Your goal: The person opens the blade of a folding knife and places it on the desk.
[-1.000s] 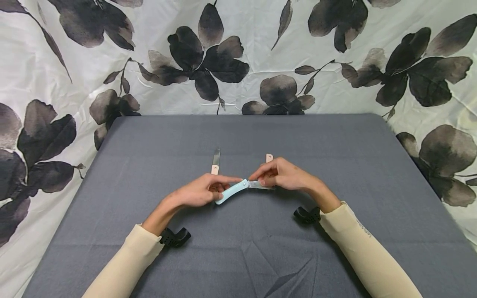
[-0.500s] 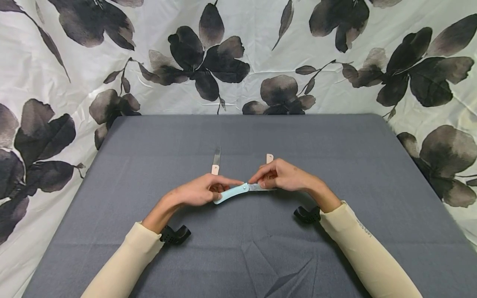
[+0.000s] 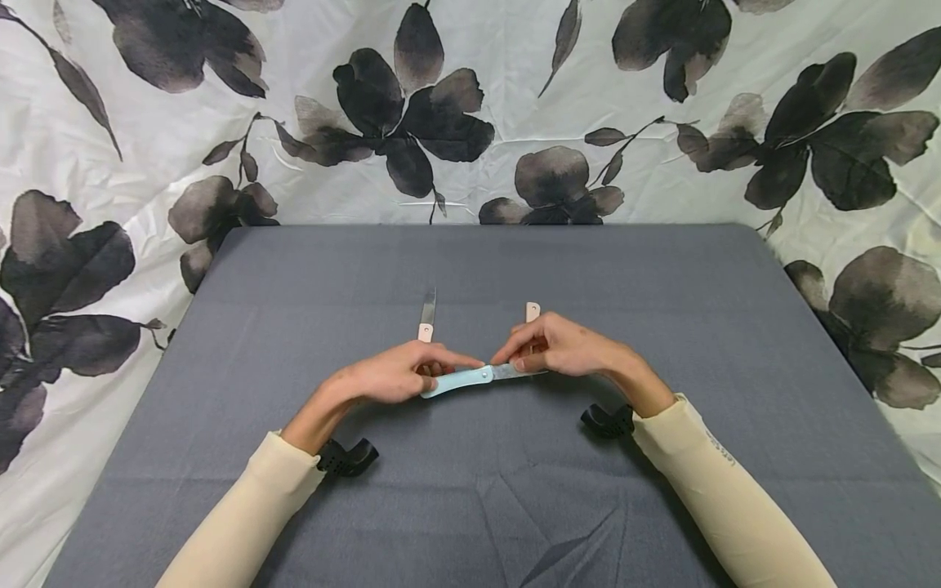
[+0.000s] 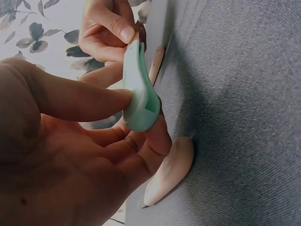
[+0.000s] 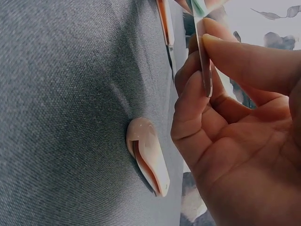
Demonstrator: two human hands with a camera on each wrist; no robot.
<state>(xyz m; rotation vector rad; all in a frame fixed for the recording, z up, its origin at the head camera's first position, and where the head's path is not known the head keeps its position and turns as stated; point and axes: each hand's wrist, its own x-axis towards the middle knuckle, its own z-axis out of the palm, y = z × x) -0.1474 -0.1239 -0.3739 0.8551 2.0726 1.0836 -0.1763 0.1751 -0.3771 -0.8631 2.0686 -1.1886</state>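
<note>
A folding knife with a mint-blue handle (image 3: 463, 380) is held up over the grey table between both hands. My left hand (image 3: 393, 373) pinches the handle between thumb and fingers, its index finger stretched along toward the pivot. The blade (image 3: 506, 371) is swung out nearly in line with the handle, and my right hand (image 3: 562, 345) pinches it between thumb and fingers. In the right wrist view the blade (image 5: 205, 70) shows edge-on against the fingers. Behind the left hand lies a pink folding knife (image 3: 425, 331) with its blade out. Another pink folding knife (image 5: 149, 157) lies folded beneath the right hand.
Grey cloth covers the table (image 3: 470, 523), with creases near its front. A white curtain (image 3: 470, 90) with dark flowers hangs along the back and sides. Black wrist cameras (image 3: 349, 457) sit at both cuffs.
The knife has straightened: its mint-blue handle has tilted flatter and now lines up more closely with the blade. Both hands keep their holds, and the pink knives lie as before.
</note>
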